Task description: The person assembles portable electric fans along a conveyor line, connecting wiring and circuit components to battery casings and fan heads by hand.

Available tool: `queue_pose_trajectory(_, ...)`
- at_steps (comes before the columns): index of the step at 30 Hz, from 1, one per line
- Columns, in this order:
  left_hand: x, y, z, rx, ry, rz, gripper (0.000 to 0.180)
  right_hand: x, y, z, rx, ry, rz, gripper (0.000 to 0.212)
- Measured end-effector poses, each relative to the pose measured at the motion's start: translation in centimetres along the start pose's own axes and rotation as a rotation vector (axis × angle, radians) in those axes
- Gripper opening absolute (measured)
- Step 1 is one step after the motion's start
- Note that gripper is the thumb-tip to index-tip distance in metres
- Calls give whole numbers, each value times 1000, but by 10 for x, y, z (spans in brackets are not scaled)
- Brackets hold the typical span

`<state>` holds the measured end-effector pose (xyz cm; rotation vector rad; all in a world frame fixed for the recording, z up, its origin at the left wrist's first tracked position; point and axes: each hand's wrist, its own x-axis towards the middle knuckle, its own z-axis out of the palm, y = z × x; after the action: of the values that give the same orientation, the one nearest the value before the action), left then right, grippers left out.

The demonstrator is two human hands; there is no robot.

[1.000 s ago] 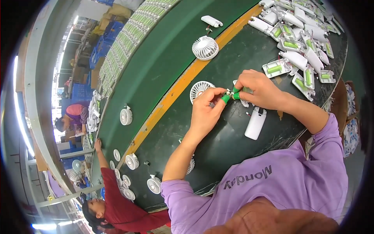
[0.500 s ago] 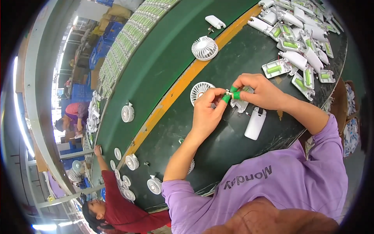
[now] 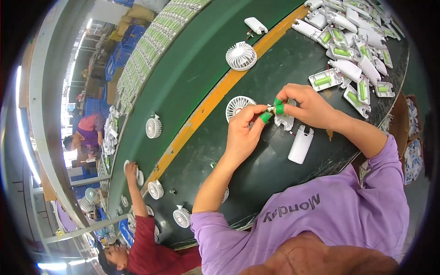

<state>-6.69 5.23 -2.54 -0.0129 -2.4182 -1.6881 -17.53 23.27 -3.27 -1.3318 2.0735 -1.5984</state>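
Green tape wraps several fingertips of both hands. My left hand [image 3: 245,133] and my right hand [image 3: 309,107] meet in a pinch over the dark green table, closed on a small white part [image 3: 270,109] whose exact kind I cannot make out. Just beyond my left fingers lies a white round fan head [image 3: 239,106], partly covered by that hand. Under my right fingers rests an opened white handle shell [image 3: 285,121], half hidden. A smooth white handle cover [image 3: 301,145] lies to its right, nearer to me.
White handle shells with green batteries [image 3: 341,52] pile up at the far right. A yellow strip [image 3: 201,110] divides the table from a green belt [image 3: 183,68] carrying fan heads [image 3: 153,127]. At left, a co-worker's hand [image 3: 131,172] holds a white disc.
My hands stay nearly in place, with the fingers shifting slightly around the small part. The co-worker's arm has moved right and now lifts a white disc. The fan on the belt has slid slightly.
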Motion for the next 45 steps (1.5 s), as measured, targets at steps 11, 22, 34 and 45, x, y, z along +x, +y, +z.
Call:
queue_pose_trajectory(11, 0, 2, -2, 1, -23, 33, 12, 1, 3, -3, 32, -66, 40, 12)
queue_pose_trajectory(22, -3, 0, -3, 82, -42, 72, 14, 2, 2, -2, -141, -20, -197, 12)
queue_pose_trajectory(34, -3, 2, -9, 54, -79, 142, 17, 4, -13, -8, 25, -99, 37, 9)
queue_pose_trajectory(45, -4, 7, -7, 180, -84, 296, 20, -1, -17, -7, 27, -103, 119, 9)
